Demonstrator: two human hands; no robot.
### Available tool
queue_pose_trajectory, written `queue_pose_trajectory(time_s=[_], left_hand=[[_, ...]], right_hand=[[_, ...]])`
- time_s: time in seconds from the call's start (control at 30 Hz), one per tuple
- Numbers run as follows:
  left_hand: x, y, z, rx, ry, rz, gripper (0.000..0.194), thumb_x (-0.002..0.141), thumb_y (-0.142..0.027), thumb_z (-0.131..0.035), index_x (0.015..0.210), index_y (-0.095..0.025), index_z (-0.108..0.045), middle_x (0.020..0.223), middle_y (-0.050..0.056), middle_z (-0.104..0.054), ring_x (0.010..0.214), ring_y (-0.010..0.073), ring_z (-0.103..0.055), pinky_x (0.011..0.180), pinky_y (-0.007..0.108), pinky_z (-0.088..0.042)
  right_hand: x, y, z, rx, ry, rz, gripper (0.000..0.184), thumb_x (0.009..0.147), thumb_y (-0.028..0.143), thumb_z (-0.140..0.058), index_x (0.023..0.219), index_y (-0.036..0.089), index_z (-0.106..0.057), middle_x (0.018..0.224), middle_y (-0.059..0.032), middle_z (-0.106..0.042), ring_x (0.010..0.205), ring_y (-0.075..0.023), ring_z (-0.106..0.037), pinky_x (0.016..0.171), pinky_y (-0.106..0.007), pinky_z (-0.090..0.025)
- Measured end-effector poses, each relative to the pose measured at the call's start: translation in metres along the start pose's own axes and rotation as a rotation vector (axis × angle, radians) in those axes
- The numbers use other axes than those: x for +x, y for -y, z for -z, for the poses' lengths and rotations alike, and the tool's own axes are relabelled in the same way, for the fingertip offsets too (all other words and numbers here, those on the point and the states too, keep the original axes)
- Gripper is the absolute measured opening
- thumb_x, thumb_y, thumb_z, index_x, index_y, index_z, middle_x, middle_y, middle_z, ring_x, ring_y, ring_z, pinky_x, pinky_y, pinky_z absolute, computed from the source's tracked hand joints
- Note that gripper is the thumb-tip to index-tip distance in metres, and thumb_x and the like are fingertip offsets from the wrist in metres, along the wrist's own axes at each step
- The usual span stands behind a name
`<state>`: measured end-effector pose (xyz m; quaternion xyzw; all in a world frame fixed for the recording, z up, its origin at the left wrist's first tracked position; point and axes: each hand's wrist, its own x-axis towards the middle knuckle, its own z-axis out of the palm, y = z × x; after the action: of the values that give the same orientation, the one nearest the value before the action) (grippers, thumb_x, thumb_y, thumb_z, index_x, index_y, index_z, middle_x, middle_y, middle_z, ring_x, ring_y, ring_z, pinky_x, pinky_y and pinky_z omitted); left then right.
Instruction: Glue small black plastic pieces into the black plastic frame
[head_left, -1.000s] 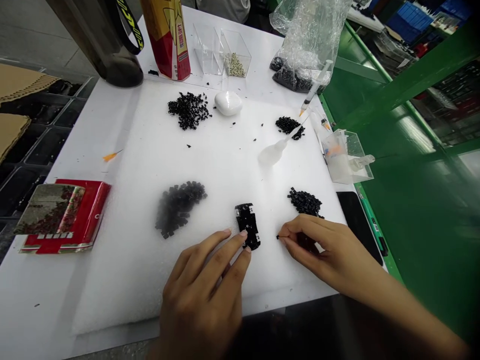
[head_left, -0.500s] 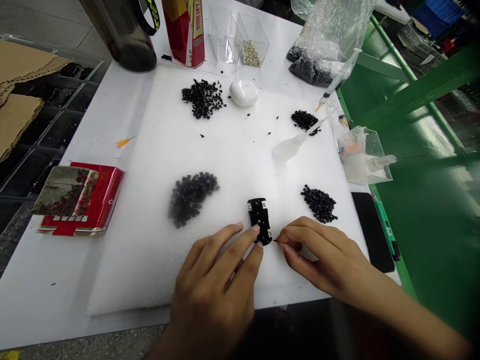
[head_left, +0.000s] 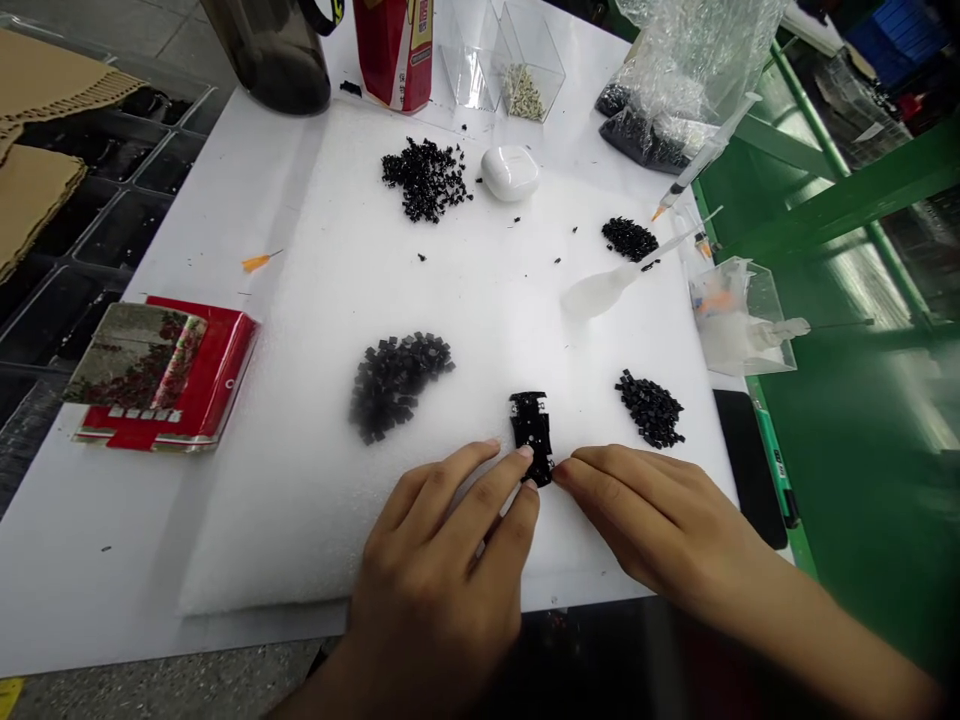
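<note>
Two bare hands work low in the frame. Left hand (head_left: 442, 548), bottom centre: fingers loosely spread, gripping nothing, fingertips on the near end of a black plate (head_left: 533, 422). Right hand (head_left: 664, 520), lower right: fingertips bunched at the plate's right edge, thumb hidden; can't tell how closed or whether anything's held. Plate lies on white foam (head_left: 480, 290), just right of lower centre. Risk: sideways push from right fingers could skid it on soft foam; anything small there could slip unseen. Farther: black chip pile (head_left: 651, 408), right; dropper (head_left: 596, 293), upper right, could roll if bumped.
</note>
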<state>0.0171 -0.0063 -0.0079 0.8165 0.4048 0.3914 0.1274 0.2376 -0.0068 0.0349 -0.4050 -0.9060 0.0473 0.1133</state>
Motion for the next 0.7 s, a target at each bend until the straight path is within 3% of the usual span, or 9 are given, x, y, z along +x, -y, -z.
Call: queue_pose_trajectory(time_s=[0.17, 0.27, 0.4, 0.57, 0.7], left_hand=[[0.002, 0.000, 0.000, 0.005, 0.000, 0.010, 0.025, 0.093, 0.001, -0.059, 0.102, -0.013, -0.077, 0.120, 0.006, -0.076, 0.114, 0.0257, -0.070, 0.087, 0.039, -0.057], [0.003, 0.000, -0.001, 0.002, -0.011, 0.011, 0.024, 0.094, 0.000, -0.059, 0.103, -0.013, -0.077, 0.120, 0.007, -0.076, 0.114, 0.0264, -0.070, 0.086, 0.040, -0.057], [0.001, -0.001, -0.001, 0.002, -0.019, 0.009, 0.024, 0.093, 0.000, -0.060, 0.103, -0.014, -0.077, 0.120, 0.007, -0.076, 0.115, 0.0263, -0.070, 0.086, 0.039, -0.057], [0.001, -0.002, 0.001, -0.007, -0.022, 0.012, 0.024, 0.093, 0.000, -0.059, 0.103, -0.013, -0.077, 0.122, 0.007, -0.075, 0.116, 0.0267, -0.069, 0.087, 0.040, -0.057], [0.000, -0.001, 0.000, -0.008, -0.034, 0.011, 0.024, 0.094, -0.001, -0.057, 0.101, -0.013, -0.076, 0.121, 0.007, -0.076, 0.115, 0.0260, -0.069, 0.087, 0.039, -0.057]], right_hand=[[-0.016, 0.009, -0.013, 0.125, -0.215, -0.163, 0.039, 0.091, -0.002, -0.066, 0.126, 0.014, -0.065, 0.111, -0.0079, -0.070, 0.094, -0.0177, -0.069, 0.088, -0.031, -0.060], [-0.022, 0.014, -0.022, 0.151, -0.275, -0.158, 0.052, 0.089, -0.006, -0.066, 0.136, 0.017, -0.063, 0.108, -0.0077, -0.069, 0.089, -0.0186, -0.067, 0.078, -0.034, -0.059], [-0.025, 0.015, -0.033, 0.138, -0.257, -0.155, 0.064, 0.090, -0.004, -0.065, 0.148, 0.022, -0.056, 0.108, -0.0087, -0.069, 0.088, -0.0210, -0.065, 0.069, -0.036, -0.058], [-0.026, 0.018, -0.031, 0.110, -0.289, -0.157, 0.053, 0.089, -0.004, -0.066, 0.138, 0.016, -0.063, 0.108, -0.0087, -0.069, 0.089, -0.0198, -0.067, 0.076, -0.034, -0.059], [-0.011, 0.017, -0.010, 0.303, -0.381, -0.379, 0.036, 0.093, 0.002, -0.064, 0.123, 0.022, -0.068, 0.102, -0.0030, -0.070, 0.088, -0.0149, -0.069, 0.074, -0.027, -0.059]])
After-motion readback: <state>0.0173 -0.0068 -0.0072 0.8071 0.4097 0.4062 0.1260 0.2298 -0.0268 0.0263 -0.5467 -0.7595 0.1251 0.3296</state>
